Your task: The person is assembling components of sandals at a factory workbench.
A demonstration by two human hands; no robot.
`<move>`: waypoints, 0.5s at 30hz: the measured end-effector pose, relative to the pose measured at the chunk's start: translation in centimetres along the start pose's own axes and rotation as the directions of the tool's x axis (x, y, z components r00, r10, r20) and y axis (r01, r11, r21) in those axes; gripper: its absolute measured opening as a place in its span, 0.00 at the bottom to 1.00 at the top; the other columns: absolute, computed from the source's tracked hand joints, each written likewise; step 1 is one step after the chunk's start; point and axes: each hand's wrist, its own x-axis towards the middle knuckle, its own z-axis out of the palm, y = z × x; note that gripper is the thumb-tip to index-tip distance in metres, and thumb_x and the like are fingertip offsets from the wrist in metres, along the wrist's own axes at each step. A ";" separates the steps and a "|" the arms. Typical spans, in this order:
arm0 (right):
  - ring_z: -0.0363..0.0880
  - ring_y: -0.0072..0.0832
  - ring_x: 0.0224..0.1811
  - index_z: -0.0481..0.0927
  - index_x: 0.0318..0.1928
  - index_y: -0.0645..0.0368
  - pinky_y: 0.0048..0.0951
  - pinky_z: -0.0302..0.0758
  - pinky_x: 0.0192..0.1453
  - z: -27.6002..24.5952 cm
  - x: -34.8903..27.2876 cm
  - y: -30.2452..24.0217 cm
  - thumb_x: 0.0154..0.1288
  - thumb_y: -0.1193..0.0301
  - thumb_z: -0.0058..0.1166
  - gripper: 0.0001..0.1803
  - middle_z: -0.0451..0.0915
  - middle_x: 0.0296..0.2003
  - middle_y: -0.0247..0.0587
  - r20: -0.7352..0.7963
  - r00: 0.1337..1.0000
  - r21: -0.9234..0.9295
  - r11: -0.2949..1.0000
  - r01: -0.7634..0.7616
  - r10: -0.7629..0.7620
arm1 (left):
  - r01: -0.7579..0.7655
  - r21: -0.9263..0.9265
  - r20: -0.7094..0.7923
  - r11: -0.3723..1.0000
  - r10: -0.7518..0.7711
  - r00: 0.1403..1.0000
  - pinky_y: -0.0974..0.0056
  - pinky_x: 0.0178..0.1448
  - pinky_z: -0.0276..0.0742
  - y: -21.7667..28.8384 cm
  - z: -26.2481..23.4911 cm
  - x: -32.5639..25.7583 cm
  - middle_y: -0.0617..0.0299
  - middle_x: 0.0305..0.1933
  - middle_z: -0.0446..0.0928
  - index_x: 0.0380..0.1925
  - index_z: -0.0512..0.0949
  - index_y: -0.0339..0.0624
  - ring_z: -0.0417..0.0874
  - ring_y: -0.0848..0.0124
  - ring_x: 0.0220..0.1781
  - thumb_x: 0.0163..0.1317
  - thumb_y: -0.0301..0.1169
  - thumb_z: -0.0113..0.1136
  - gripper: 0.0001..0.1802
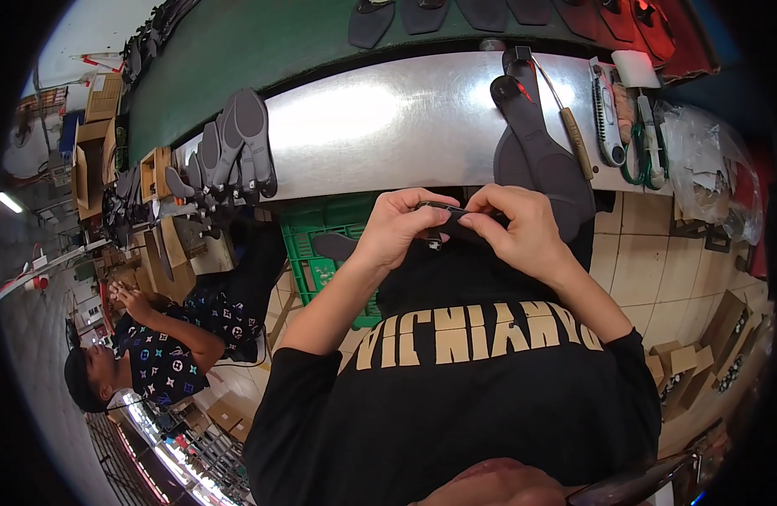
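Note:
Close in front of my body, both hands grip a dark shoe part, seen nearly edge-on, so its full shape is hidden. My left hand pinches one end between thumb and fingers; a small shiny metal bit shows just below it. My right hand is closed on the other end, thumb pressed along the edge. Beyond my right hand, dark grey shoe soles lie overlapped on the metal bench, their toe ends hanging past its near edge. More soles stand bunched at the bench's left end.
Right on the bench lie a wooden-handled tool, a utility knife, green-handled scissors and a clear plastic bag. A green belt runs behind. Below left stands a green crate; a co-worker sits farther left.

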 end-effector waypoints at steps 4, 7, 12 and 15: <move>0.80 0.34 0.26 0.81 0.32 0.61 0.33 0.72 0.31 -1.1 0.5 -0.8 0.57 0.73 0.64 0.06 0.80 0.22 0.42 0.092 0.988 0.115 0.984 -0.136 0.125 | -0.106 0.092 0.069 0.990 0.100 0.993 0.73 0.33 0.80 0.3 -0.1 0.2 0.62 0.33 0.82 0.41 0.83 0.35 0.81 0.78 0.30 0.61 0.24 0.60 0.09; 0.81 0.32 0.29 0.82 0.36 0.60 0.32 0.72 0.30 -2.4 1.5 -1.0 0.59 0.74 0.62 0.06 0.82 0.28 0.43 0.145 0.988 0.051 0.997 -0.053 0.045 | -0.142 0.108 0.032 0.984 0.139 0.990 0.72 0.31 0.80 1.3 0.3 -1.0 0.61 0.33 0.82 0.41 0.83 0.34 0.81 0.77 0.29 0.61 0.25 0.60 0.09; 0.80 0.41 0.42 0.82 0.46 0.61 0.36 0.75 0.41 -7.3 3.1 0.4 0.60 0.77 0.59 0.12 0.79 0.47 0.49 -0.606 0.727 -0.310 0.937 0.160 -0.324 | -0.298 -0.343 -0.215 0.891 0.235 0.948 0.67 0.35 0.86 1.2 -3.4 -0.8 0.57 0.44 0.82 0.52 0.76 0.37 0.85 0.67 0.37 0.63 0.28 0.56 0.18; 0.77 0.44 0.45 0.80 0.50 0.62 0.41 0.73 0.47 -7.7 4.1 5.6 0.60 0.78 0.58 0.16 0.78 0.44 0.49 -0.566 0.782 -0.423 0.906 -0.005 -0.260 | -0.327 -0.545 -0.207 0.772 0.254 0.945 0.62 0.46 0.87 -0.3 -5.6 0.2 0.58 0.54 0.78 0.64 0.68 0.43 0.85 0.63 0.48 0.65 0.31 0.56 0.26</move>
